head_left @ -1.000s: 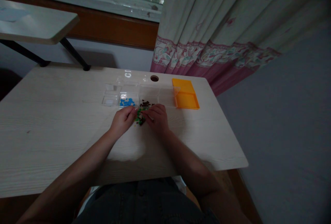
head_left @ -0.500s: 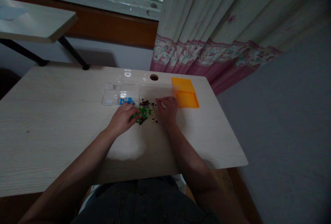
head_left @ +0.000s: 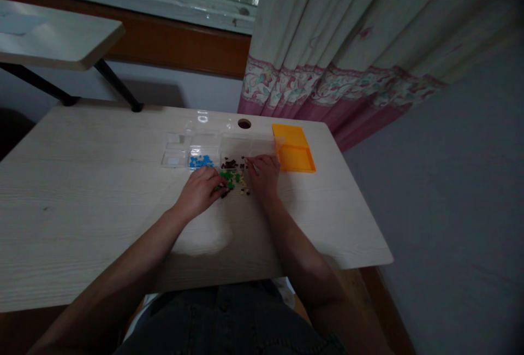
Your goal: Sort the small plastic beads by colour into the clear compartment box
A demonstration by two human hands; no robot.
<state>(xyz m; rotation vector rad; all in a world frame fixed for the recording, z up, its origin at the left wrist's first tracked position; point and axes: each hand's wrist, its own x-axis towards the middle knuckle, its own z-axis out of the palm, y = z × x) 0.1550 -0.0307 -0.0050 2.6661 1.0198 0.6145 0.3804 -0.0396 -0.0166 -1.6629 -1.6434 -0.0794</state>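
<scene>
Small loose pieces lie in a pile on the table, green ones (head_left: 226, 176) beside pale yellow ones (head_left: 241, 181), with some dark brown among them. My left hand (head_left: 200, 185) rests at the pile's left side, thumb and fingers closed together over the pieces; what they pinch is hidden. At the pile's far right, my right hand (head_left: 265, 176) has its fingertips pinched by the near edge of a clear plastic compartment box (head_left: 220, 151). Anything in that pinch is too small to name. Blue pieces (head_left: 200, 161) sit in one compartment and dark brown pieces (head_left: 229, 164) in another.
An open orange case (head_left: 295, 159) lies right of the clear box. Behind the box is a round hole (head_left: 244, 123) in the tabletop (head_left: 102, 191). A raised shelf (head_left: 61, 43) on black legs stands at the back left. A curtain (head_left: 303, 79) hangs at the back right.
My left hand has shifted slightly right and toward me over the green pieces, uncovering more of the blue ones. My right hand has barely moved beside the box edge.
</scene>
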